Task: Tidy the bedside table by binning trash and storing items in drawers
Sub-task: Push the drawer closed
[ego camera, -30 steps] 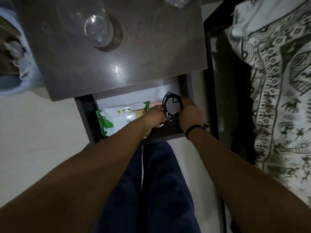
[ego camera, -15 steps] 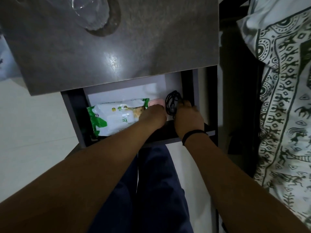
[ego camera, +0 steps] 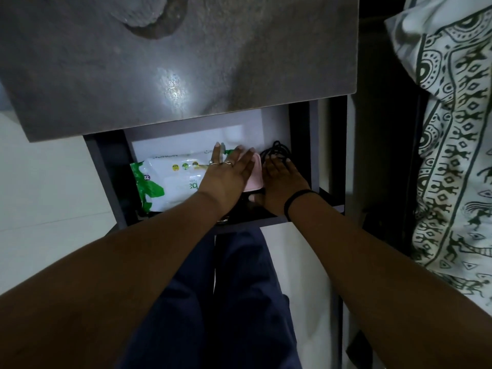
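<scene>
The bedside table's drawer stands pulled out under the grey tabletop. Inside lie a white and green wipes pack, a small pink item and a coiled black cable at the right end. My left hand is spread flat, fingers apart, over the wipes pack and the pink item. My right hand rests on the black cable with its fingertips against the coil; whether it still grips the cable is not visible.
A clear plastic bottle stands at the tabletop's far edge. A patterned white and green bedsheet hangs at the right, past a dark bed frame. My dark trousers fill the space below the drawer front.
The black cable went from being held up between both hands down into the drawer's right end. My left hand let go and spread flat over the pack.
</scene>
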`<state>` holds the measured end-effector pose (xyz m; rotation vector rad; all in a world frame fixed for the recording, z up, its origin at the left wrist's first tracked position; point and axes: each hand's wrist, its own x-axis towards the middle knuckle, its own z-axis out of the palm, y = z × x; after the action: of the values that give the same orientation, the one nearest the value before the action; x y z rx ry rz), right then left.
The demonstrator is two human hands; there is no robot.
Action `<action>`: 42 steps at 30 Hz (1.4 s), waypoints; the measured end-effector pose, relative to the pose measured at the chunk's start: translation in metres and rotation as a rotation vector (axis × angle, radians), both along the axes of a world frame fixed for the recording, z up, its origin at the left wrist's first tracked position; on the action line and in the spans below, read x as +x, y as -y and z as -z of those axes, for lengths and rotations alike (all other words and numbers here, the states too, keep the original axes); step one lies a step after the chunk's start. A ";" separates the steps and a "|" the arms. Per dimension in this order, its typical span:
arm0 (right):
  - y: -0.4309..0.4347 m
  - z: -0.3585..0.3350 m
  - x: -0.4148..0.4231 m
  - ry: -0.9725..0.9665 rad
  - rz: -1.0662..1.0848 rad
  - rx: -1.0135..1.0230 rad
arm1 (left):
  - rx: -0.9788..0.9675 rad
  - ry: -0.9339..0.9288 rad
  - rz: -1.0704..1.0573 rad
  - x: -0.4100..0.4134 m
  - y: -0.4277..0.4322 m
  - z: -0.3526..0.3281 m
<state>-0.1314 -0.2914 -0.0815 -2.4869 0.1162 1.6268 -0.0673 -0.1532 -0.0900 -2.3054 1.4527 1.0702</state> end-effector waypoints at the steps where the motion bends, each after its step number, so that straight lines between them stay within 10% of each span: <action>1: 0.000 0.001 0.000 -0.008 0.045 0.028 | 0.007 0.004 0.016 0.001 -0.001 -0.002; 11: -0.001 -0.035 -0.005 0.405 0.584 0.327 | -0.139 -0.067 -0.090 -0.002 -0.023 -0.014; 14: -0.021 -0.069 -0.018 0.546 1.256 0.330 | -0.309 -0.131 -0.293 -0.008 -0.046 -0.028; 17: -0.035 -0.109 -0.036 0.435 2.210 0.448 | -0.508 -0.416 -0.975 -0.018 -0.071 -0.071; 21: -0.053 -0.139 -0.065 0.151 2.833 0.643 | -0.337 -1.056 -2.371 -0.024 -0.108 -0.135; 24: -0.069 -0.143 -0.064 -0.038 2.934 0.640 | -0.210 -1.464 -2.721 -0.040 -0.142 -0.150; 28: -0.076 -0.135 -0.051 -0.072 2.900 0.800 | -0.309 -1.471 -2.863 -0.055 -0.155 -0.145; 42: -0.063 -0.121 0.015 0.130 2.669 1.206 | -1.038 -1.712 -2.636 0.014 -0.135 -0.124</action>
<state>-0.1163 -0.2285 0.0392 -0.0883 1.1220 -0.0834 -0.0530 -0.0184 0.0339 0.3687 1.0618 -0.6517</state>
